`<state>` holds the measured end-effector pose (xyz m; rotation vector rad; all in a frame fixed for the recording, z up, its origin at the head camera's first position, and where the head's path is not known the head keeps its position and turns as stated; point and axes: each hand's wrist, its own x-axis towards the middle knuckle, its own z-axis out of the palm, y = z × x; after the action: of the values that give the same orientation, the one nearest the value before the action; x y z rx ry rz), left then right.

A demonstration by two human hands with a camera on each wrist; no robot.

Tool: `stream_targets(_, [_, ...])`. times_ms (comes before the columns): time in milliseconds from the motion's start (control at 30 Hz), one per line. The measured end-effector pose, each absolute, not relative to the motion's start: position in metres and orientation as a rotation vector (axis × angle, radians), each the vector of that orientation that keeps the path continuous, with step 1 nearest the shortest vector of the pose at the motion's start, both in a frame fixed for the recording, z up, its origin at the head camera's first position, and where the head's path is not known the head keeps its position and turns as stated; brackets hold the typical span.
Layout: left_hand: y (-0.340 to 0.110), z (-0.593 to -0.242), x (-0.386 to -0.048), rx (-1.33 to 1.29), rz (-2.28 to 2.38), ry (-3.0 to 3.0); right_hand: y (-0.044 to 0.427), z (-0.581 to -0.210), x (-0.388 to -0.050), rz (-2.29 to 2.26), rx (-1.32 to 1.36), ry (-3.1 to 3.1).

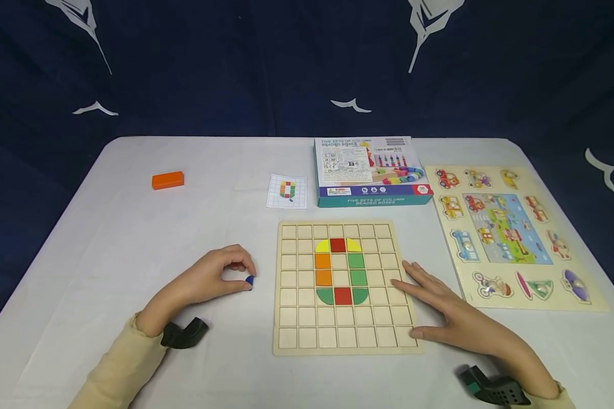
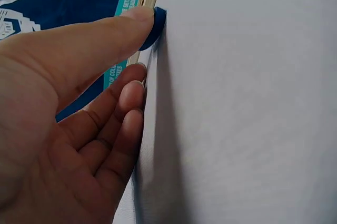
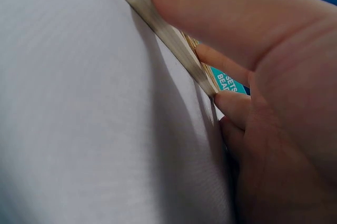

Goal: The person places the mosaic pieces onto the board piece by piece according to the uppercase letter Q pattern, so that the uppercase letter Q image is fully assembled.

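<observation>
Between thumb and fingertips my left hand [image 1: 210,275] pinches a small blue quarter-round tile [image 1: 249,280], left of the wooden grid board [image 1: 293,339]. The left wrist view shows the same blue tile [image 2: 155,30] under the thumb tip, close to the white cloth. My right hand [image 1: 452,312] rests with extended fingers on the board's right edge, its thumb near the lower right corner. In the board's cells, yellow, red, orange and green tiles form a ring. Among them are a red square [image 1: 343,296] at the bottom and a yellow quarter-round [image 1: 322,246] at the top left.
Behind the board lie a pattern card [image 1: 286,192] and a beaded-boxes carton [image 1: 373,173]. An orange block [image 1: 167,180] sits at the far left. A wooden picture puzzle [image 1: 511,287] lies to the right, near the right hand. A dark patterned curtain [image 1: 235,62] hangs behind the table.
</observation>
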<state>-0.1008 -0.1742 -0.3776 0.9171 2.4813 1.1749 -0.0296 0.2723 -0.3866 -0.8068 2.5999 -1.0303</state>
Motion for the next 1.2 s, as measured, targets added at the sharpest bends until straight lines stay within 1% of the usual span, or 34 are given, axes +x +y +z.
stream_targets(267, [-0.173, -0.376, -0.095, 0.79, 1.24, 2.467, 0.273, -0.387, -0.029, -1.021, -0.811, 2.608])
stream_targets(433, [-0.159, -0.368, -0.093, 0.684, 1.397, 2.385, 0.275, -0.387, -0.029, -1.009, -0.828, 2.613])
stream_targets(567, [-0.135, -0.358, -0.095, 0.687, 1.503, 2.315, 0.275, -0.387, -0.029, -1.002, -0.82, 2.609])
stream_targets(767, [-0.087, -0.348, -0.097, 0.817, 1.475, 2.312, 0.274, -0.386, -0.029, -1.006, -0.81, 2.599])
stream_targets(967, [-0.041, -0.352, -0.091, 0.931, 1.376, 2.225, 0.271, -0.386, -0.03, -0.988, -0.792, 2.591])
stream_targets(1200, [-0.013, -0.357, -0.08, 0.915, 1.297, 2.182, 0.272, -0.383, -0.028, -0.974, -0.762, 2.598])
